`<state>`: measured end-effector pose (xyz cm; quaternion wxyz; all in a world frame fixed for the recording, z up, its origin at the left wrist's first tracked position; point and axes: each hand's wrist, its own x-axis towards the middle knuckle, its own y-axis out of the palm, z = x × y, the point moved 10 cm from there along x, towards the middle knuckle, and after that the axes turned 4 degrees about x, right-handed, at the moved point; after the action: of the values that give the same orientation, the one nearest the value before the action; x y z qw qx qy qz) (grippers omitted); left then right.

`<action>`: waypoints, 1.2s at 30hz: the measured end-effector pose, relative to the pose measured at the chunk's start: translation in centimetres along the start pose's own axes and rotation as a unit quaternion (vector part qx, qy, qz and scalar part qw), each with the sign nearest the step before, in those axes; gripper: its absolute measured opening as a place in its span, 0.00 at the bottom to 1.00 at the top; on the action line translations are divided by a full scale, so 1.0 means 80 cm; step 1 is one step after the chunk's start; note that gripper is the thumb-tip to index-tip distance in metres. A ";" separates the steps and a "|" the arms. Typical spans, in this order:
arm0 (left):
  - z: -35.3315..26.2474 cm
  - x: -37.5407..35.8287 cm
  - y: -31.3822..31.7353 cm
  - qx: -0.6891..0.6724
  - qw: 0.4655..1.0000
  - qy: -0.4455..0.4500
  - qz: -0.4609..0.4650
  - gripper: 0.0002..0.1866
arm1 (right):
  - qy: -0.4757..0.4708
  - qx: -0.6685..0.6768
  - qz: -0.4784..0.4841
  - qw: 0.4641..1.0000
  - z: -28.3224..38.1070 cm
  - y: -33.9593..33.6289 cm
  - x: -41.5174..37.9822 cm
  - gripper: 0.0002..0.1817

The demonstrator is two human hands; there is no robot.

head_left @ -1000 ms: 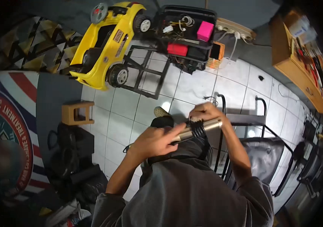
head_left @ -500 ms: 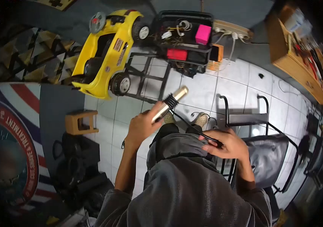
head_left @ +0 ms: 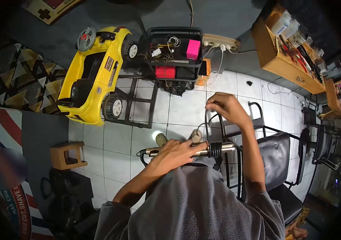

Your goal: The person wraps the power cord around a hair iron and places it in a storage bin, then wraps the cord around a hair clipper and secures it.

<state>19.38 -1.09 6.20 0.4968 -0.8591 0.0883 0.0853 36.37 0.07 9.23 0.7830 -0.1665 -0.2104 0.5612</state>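
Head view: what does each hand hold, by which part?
Left hand: gold-toned cylindrical tool, around its middle; right hand: black cord, by a raised stretch.

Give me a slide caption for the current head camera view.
Left hand holds a metallic tool wrapped with black cord; right hand pinches a raised length.
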 end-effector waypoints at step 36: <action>0.132 -0.086 -0.050 -0.387 0.888 -0.166 -0.181 0.33 | 0.092 -0.152 -0.147 0.973 0.018 0.164 -0.044 0.20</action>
<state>13.02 10.50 5.96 0.1389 -0.9576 -0.1931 0.1627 24.00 0.90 3.46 0.8386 -0.3015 -0.2425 0.3835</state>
